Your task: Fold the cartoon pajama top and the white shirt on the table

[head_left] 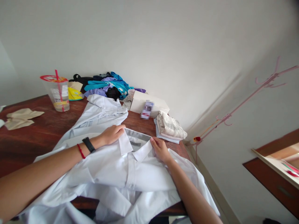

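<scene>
Left grip (114,134) and right grip (161,149) pinch shirt collar (126,144); cup (55,98) holds straw (59,89).

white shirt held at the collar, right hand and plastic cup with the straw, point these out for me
White shirt (153,175): head view, on the cloth of its front.
Right hand (161,151): head view, on the back of the hand.
Plastic cup (54,95): head view, on its printed side.
</scene>
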`<state>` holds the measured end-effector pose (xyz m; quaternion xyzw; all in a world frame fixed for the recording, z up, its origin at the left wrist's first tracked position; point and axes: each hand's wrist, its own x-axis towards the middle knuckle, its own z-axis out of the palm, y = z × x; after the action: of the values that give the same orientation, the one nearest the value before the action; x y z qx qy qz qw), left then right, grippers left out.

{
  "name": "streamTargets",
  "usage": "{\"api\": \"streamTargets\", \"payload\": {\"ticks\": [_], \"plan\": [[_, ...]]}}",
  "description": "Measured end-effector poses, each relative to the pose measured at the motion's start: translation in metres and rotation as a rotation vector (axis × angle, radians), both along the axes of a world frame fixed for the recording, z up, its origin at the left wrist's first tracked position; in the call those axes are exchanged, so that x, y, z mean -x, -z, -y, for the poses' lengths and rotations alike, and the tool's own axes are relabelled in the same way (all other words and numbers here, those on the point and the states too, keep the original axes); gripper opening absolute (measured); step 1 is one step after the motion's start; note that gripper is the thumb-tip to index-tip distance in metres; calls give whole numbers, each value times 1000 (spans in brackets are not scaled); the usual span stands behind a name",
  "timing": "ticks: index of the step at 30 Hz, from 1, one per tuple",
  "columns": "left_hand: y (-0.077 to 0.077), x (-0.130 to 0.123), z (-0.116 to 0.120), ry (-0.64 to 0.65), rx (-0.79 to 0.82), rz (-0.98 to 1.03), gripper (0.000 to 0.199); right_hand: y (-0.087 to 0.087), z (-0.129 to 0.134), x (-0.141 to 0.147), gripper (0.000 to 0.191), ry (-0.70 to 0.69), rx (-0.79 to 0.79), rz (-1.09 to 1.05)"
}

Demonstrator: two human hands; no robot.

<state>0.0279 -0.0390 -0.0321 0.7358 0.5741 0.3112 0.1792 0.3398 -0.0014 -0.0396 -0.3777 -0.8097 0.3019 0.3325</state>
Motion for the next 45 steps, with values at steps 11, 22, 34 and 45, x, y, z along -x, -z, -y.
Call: {"api": "streamTargets", "payload": {"ticks": [11,22,34,45], "plan": [[-2,3,2,32,33,61,30,-1,0,0,46,-6,0,4],[1,3,-3,31,-1,3,26,0,-1,0,46,-6,0,16],[2,-3,-2,-38,-8,-109,20,-1,0,0,49,-4,-26,33],[-4,0,1,13,1,15,26,-2,2,0,47,-17,13,23]]}}
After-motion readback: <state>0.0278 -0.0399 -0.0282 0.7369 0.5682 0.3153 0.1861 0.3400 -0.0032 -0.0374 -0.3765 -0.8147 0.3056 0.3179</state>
